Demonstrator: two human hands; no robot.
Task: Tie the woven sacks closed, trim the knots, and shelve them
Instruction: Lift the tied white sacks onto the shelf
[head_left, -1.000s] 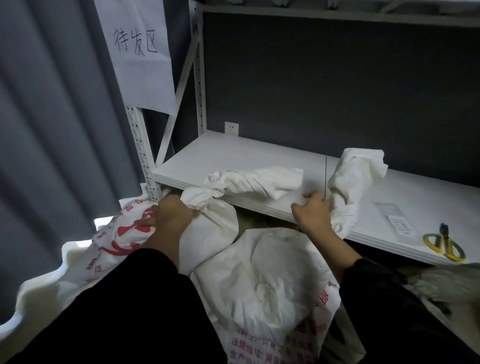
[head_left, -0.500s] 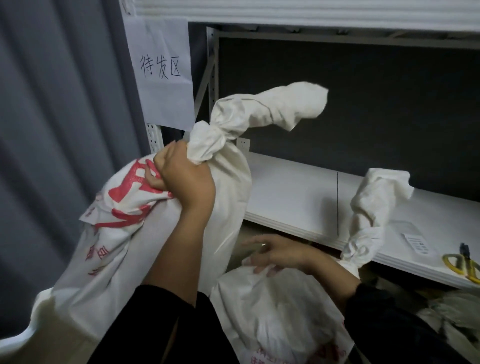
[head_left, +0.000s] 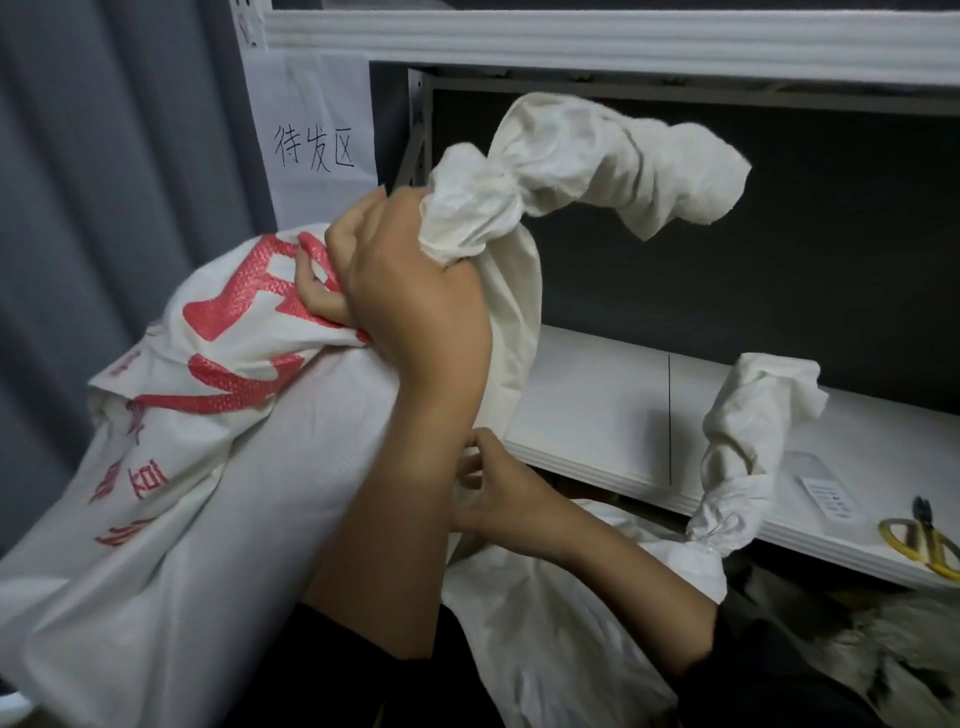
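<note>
One red-printed white sack (head_left: 218, 441), knotted, neck gripped by left hand (head_left: 410, 291); right hand (head_left: 504, 499): grasp unclear.

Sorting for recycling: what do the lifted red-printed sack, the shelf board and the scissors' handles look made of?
Red-printed sack: woven plastic, likely polypropylene; a fine crosshatch weave shows in the red print, faint sheen. Shelf board: smooth matt white, perhaps painted or laminated board; its ribbed front edge does not settle it. Scissors' handles: glossy yellow, probably plastic.
</note>
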